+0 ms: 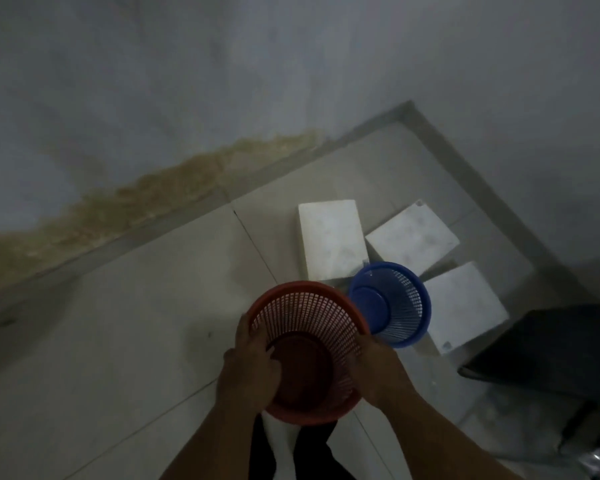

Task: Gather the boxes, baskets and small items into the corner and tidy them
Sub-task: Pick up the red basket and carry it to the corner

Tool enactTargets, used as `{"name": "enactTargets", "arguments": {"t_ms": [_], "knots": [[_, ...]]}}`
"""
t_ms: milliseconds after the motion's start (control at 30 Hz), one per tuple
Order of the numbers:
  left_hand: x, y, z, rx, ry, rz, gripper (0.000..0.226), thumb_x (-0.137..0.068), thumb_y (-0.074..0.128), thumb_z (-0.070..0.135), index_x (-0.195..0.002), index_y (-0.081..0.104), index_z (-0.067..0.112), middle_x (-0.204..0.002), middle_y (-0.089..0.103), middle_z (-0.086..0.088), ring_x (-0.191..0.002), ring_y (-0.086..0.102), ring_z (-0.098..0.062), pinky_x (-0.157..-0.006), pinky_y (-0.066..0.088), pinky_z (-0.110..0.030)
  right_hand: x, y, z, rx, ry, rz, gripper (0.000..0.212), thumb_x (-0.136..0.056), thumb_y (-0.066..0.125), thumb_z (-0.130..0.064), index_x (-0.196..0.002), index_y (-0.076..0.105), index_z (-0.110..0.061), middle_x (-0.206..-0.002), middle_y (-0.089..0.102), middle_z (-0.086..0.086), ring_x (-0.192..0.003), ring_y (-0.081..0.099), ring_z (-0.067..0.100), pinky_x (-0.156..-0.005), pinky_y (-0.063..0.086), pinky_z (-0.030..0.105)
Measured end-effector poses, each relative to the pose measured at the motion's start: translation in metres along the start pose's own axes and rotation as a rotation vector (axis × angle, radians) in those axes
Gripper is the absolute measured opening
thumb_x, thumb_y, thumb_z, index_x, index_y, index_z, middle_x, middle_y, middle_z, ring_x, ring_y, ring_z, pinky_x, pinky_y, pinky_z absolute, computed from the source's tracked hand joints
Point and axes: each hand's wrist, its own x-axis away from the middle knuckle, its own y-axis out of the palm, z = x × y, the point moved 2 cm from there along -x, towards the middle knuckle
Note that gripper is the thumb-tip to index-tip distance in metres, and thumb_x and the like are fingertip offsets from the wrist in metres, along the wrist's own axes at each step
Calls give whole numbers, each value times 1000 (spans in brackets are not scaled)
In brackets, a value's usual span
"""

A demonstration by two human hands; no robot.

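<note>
A red mesh basket (309,320) is held above the floor between both hands. My left hand (250,368) grips its left rim, fingers curled inside. My right hand (378,368) grips the right rim. Just right of it a smaller blue mesh basket (395,303) stands on the tiles, its rim close to the red one. Behind the baskets lie three white boxes toward the corner: one at the left (331,237), one in the middle (413,237), one at the right (465,306).
Pale floor tiles (136,323) meet a grey wall with a brown stain (153,195) along its base. The room corner (411,105) is at the upper right. A dark object (551,348) sits at the right edge. My legs (291,452) are below.
</note>
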Motion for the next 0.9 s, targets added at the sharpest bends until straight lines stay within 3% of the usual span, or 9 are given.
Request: {"name": "enactTargets", "arguments": {"t_ms": [100, 233, 367, 467, 633, 900], "knots": [[-73, 43, -17, 148, -63, 35, 72, -81, 52, 24, -148, 28, 36, -160, 2, 13, -132, 38, -28, -108, 39, -40, -71, 36, 17, -64, 22, 18, 48, -77, 34, -38, -110, 61, -15, -118, 58, 12, -95, 58, 21, -83, 52, 33], [-153, 97, -51, 189, -65, 80, 70, -78, 57, 25, -144, 37, 32, -160, 4, 10, -140, 28, -27, -111, 35, -42, -152, 84, 36, -142, 65, 49, 33, -89, 49, -14, -121, 56, -8, -141, 38, 12, -105, 51, 22, -95, 46, 34], [-198, 137, -77, 166, 14, 134, 76, -66, 46, 42, -140, 45, 26, -160, 10, 2, -141, 26, -29, -112, 33, -47, -202, 123, 45, -209, 89, 105, 37, -90, 49, -10, -126, 55, -11, -149, 30, 11, -108, 47, 16, -94, 40, 26], [-214, 137, -82, 94, 37, 203, 71, -69, 54, 36, -138, 49, 19, -161, 9, -4, -140, 22, -34, -107, 25, -40, -224, 127, 35, -220, 85, 240, 35, -88, 53, -9, -123, 56, -11, -145, 29, 8, -113, 47, 21, -97, 41, 29], [-236, 110, -81, 45, 117, 228, 70, -77, 72, 23, -140, 44, 13, -159, 12, -10, -142, 15, -36, -108, 29, -49, -245, 112, 10, -264, 104, 269, 39, -90, 54, -13, -129, 50, -17, -138, 29, 5, -120, 43, 21, -104, 43, 38], [-230, 124, -86, -69, 184, 203, 80, -74, 73, 40, -143, 40, 17, -159, 1, -12, -142, 4, -43, -106, 28, -56, -256, 102, 11, -228, 59, 257, 39, -89, 56, -12, -125, 48, -23, -139, 28, 4, -127, 37, 23, -103, 46, 41]]}}
